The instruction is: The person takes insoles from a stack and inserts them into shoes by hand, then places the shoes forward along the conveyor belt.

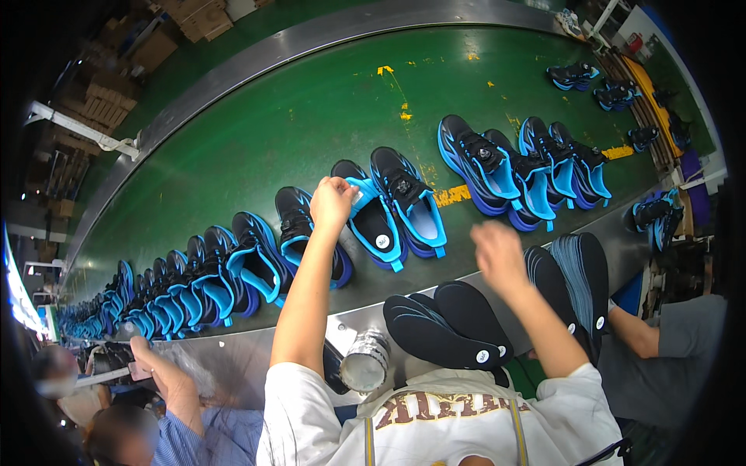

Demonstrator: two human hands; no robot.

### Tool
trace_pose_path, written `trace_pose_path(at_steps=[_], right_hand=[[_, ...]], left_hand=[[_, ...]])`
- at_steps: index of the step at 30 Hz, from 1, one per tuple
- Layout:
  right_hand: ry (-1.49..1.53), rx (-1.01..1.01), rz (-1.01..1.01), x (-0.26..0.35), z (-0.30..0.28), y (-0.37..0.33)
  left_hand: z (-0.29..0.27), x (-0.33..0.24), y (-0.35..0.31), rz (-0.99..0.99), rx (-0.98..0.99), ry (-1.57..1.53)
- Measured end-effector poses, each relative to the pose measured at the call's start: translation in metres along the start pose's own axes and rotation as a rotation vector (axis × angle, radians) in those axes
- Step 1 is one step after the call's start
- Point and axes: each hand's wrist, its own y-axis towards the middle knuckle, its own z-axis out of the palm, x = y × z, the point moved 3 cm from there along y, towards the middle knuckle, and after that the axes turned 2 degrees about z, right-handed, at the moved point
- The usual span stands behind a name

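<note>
The left hand (pixel 332 203) pinches the light-blue tongue (pixel 364 194) of a black-and-blue sneaker (pixel 371 225) on the green conveyor belt (pixel 272 116). The right hand (pixel 500 255), blurred, hovers near flat black insoles (pixel 443 322); I cannot tell whether it grasps anything. Other black-and-blue shoes (pixel 252 252) stand both sides.

Right hand (pixel 500 255) blurred; far-left shoes (pixel 87 317) too small to count.

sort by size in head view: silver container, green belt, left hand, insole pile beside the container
1. Green belt
2. Insole pile
3. Left hand and silver container: too alike to rank
</note>
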Motion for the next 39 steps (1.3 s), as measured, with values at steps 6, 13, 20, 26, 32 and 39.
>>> trace_pose_path(at_steps=[6,13,20,26,32,39], right_hand=[[-0.028,0.388,0.298,0.029,0.007,-0.127],[0.050,0.590,0.453,0.029,-0.003,-0.154],[0.099,0.387,0.367,0.006,0.006,-0.172],[0.019,0.411,0.347,0.012,0.004,-0.169],[0.066,0.365,0.393,-0.008,0.001,-0.170],[0.033,0.369,0.525,-0.056,-0.011,-0.176]], left_hand=[[0.004,-0.002,-0.032,0.207,0.336,-0.285],[-0.034,-0.014,-0.070,-0.454,0.340,-1.597],[-0.009,-0.091,-0.069,0.387,0.046,-0.085],[0.056,-0.076,-0.045,0.528,-0.034,0.342],[0.055,-0.107,-0.026,0.473,0.080,0.150],[0.067,-0.116,-0.011,0.235,0.274,-0.180]])
